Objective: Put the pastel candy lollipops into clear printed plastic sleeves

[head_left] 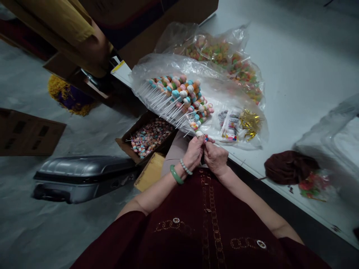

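My left hand (194, 152), with a bead bracelet and a green bangle at the wrist, is closed in a pinch at the table edge. My right hand (215, 158) is closed right beside it, the fingertips meeting. A small bit of blue and red printed plastic (206, 138) shows between them, and a pale puff sits just above my left fingertips; my fingers hide the rest. Just beyond lies a pile of marshmallow-like candy sticks (183, 93), pastel puffs on white sticks. To its right are small printed bags (231, 125) and gold twist ties (250, 123).
Clear plastic sheeting (157, 61) under the pile covers part of the white table (286, 74), with bagged colourful sweets (221, 52) behind. A carton of candy sticks (125, 149) stands below left, near a grey suitcase (84, 175). A dark brown cloth (290, 167) lies right. Another person's arm (95, 48) is upper left.
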{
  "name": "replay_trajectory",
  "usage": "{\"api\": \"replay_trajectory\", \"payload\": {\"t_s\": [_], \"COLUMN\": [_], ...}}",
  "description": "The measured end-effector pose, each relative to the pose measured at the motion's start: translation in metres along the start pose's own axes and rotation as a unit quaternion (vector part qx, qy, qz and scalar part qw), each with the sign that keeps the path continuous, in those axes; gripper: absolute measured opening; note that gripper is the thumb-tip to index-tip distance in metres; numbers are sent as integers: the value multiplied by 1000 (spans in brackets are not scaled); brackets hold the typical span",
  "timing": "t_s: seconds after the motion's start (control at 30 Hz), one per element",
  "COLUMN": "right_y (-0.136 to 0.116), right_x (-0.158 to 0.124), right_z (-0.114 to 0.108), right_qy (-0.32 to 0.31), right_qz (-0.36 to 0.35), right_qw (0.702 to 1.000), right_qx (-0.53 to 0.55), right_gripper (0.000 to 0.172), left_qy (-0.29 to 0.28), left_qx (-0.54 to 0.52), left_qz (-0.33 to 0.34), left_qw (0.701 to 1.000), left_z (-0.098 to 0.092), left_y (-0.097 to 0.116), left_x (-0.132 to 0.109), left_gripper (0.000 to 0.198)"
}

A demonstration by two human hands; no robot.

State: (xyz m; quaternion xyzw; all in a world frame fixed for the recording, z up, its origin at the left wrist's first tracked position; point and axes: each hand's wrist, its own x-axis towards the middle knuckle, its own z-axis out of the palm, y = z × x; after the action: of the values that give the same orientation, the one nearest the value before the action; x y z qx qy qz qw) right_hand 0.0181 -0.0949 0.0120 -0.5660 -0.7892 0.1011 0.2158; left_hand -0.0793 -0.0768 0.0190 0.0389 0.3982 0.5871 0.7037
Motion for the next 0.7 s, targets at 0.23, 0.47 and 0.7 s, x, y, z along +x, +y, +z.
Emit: {"api": "replay_trajectory", "payload": {"t_s": [0.23, 0.47, 0.7], "right_y": [12, 20, 13], "right_x": [13, 7, 12], "right_z": [5, 0, -1], "right_qy": [-8, -114, -54], "right_qz": [180, 235, 160], "right_qw": [946, 855, 921], "right_qx": [271, 449, 350], "right_gripper": [21, 18, 17], "left_qy": [-12, 36, 21], "left_qx": [32, -2, 28], "left_qz": [-63, -2, 39], "left_qw": [997, 999, 999], "left_z": [-5, -9, -2], "left_y": [-13, 14, -2], "left_x": [-11, 6, -2], "left_gripper": [27, 17, 15]}}
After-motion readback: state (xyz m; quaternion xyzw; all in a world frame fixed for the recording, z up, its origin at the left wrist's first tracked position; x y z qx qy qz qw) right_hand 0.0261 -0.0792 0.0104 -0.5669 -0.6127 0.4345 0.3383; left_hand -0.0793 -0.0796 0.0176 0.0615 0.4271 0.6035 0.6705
